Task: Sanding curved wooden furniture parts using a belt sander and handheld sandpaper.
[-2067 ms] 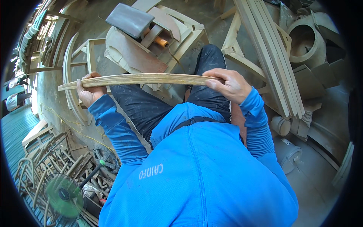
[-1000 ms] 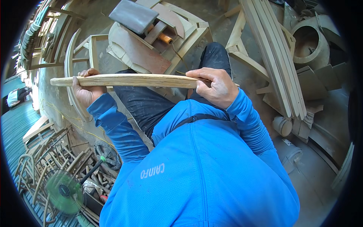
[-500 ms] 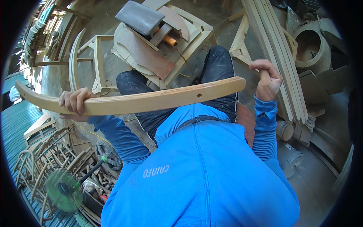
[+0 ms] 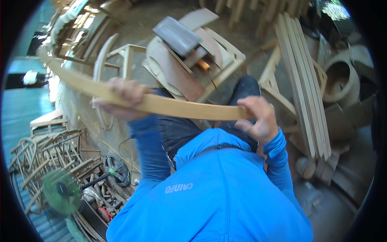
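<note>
A long, curved wooden slat, pale and smooth, stretches across in front of my body and bends away toward the far left. My left hand, blurred, is wrapped around it left of its middle. At its right end my right hand has its fingers over the upper edge and its thumb below, closed on the tip. Beyond my knees is a wooden stand bearing a grey padded block, with reddish-brown sheets and an orange-ended tool beneath it.
Several long pale boards lean at the right beside a large round duct-like housing. A green fan and piled wooden frames occupy the lower left. A yellow cord runs along the floor.
My right hand has come in from the right and closed on the slat's right end. My left hand has shifted right with the slat, whose left end has tipped farther away. The view has shifted too.
</note>
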`<state>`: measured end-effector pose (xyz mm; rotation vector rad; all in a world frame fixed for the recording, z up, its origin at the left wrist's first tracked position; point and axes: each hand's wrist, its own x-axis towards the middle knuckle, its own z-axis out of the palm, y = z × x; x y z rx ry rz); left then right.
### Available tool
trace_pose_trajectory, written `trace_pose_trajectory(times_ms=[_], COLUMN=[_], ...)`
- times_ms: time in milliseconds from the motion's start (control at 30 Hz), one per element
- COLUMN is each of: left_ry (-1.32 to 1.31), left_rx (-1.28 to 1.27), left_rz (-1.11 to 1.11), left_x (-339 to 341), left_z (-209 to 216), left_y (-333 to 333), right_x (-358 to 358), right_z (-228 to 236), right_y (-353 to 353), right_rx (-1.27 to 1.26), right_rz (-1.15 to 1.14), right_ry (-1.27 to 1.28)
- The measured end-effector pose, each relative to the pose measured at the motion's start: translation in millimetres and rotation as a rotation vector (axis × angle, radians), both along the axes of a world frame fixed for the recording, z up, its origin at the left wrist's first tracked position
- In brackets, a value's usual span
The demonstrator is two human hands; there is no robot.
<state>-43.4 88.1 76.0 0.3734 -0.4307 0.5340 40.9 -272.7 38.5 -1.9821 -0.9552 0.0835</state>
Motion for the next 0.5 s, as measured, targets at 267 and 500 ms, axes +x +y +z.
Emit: trace_pose_trajectory(times_ms=[267, 500], left_ry=[0.641, 1.04], left_rx=[-0.089, 0.998], left_rz=[0.037, 0.998], left_x=[46.8, 128.8], left_z=[-11.4, -80.6], left_y=[-88.0, -5.4], right_x=[-35.0, -52.7], right_z=[-60.9, -77.2], right_y=[-47.2, -156.6], right_rx=[-0.09, -0.35], right_rz=[-0.061, -0.259], right_ry=[0.126, -0.18])
